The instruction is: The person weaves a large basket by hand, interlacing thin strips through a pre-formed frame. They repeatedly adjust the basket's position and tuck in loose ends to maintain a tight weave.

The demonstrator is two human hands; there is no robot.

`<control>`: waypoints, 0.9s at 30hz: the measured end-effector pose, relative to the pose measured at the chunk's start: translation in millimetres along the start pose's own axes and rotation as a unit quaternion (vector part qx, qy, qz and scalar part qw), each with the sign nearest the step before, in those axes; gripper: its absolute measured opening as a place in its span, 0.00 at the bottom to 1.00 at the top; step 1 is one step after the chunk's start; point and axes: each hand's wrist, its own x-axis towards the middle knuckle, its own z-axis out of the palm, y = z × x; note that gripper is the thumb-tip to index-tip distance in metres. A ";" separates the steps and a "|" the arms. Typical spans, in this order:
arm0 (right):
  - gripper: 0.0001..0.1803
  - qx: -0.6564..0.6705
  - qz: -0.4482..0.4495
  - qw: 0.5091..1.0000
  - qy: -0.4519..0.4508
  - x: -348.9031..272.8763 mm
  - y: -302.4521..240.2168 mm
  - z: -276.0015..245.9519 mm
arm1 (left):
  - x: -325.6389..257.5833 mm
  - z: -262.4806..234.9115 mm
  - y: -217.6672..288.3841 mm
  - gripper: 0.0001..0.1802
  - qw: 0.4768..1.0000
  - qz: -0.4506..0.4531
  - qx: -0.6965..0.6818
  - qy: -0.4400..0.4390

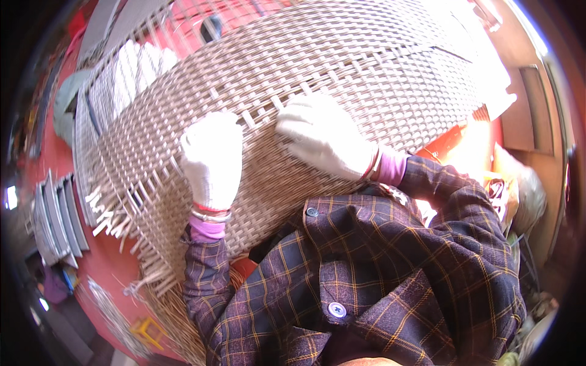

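A large panel of grey-brown woven strips (244, 64) spreads across the lap and the space ahead. A row of looser loops and small gaps runs across its middle. My left hand (213, 158), in a white knit glove, is closed at this row, knuckles up, on the weave. To its right, my right hand (320, 131), gloved likewise, has its curled fingers pressed at the same row. Between the hands a few strips stand up from the weave. Glare and the gloves hide exactly which strips the fingertips grip. Loose strip ends (113, 219) stick out at the panel's left edge.
Grey ribbed pieces (59, 216) stand on the red floor (113, 268) at the left. A yellow small frame (148, 332) and a bundle of pale strips (113, 311) lie at lower left. At far right are a brown cabinet (534, 110) and a clear plastic bag (530, 195).
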 end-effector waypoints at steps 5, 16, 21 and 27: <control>0.22 -0.170 0.092 0.979 0.072 -35.2 69.0 -40.1 | 67.6 39.9 67.4 0.11 0.990 0.112 -0.075 -0.031; 0.10 -0.073 0.082 0.981 0.160 -92.5 110.5 -92.4 | 188.5 139.4 167.5 0.10 0.959 0.223 -0.112 -0.131; 0.08 -0.190 0.130 0.951 0.206 -110.3 174.5 -122.7 | 218.9 170.3 186.5 0.13 0.948 0.244 -0.096 -0.183; 0.10 -0.212 0.143 0.953 0.160 -113.6 196.0 -108.7 | 235.6 177.0 185.5 0.14 0.925 0.265 -0.069 -0.262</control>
